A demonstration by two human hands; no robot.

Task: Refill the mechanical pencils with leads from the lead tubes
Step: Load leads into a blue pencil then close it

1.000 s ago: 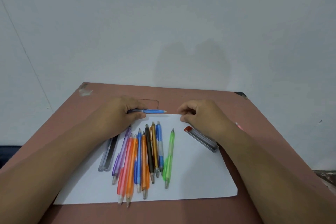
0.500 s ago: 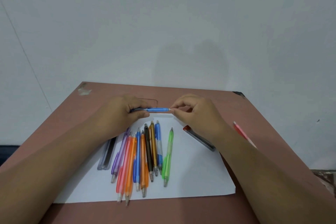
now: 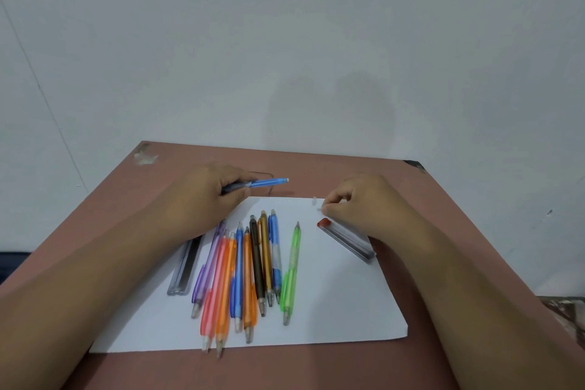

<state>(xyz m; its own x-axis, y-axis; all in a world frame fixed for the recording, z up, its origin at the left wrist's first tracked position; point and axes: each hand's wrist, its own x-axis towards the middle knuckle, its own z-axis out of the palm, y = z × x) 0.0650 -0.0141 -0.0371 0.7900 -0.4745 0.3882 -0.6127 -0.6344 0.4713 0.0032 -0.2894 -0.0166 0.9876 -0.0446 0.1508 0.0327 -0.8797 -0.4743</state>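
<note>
Two hands: left grip (image 3: 205, 196) round blue pencil (image 3: 269, 182), right grip (image 3: 357, 206) pinching something unclear.

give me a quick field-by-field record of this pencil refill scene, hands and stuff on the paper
left hand: left hand grips a blue pencil, held level above the table's far side
right hand: right hand pinches a tiny pale piece at its fingertips; what it is cannot be told
paper: white sheet on the brown table
pencil row: nine colored pencils lying side by side, green pencil on the right, set slightly apart
lead tubes: red-capped tube by the right hand; gray tube at the left edge of the sheet
</note>
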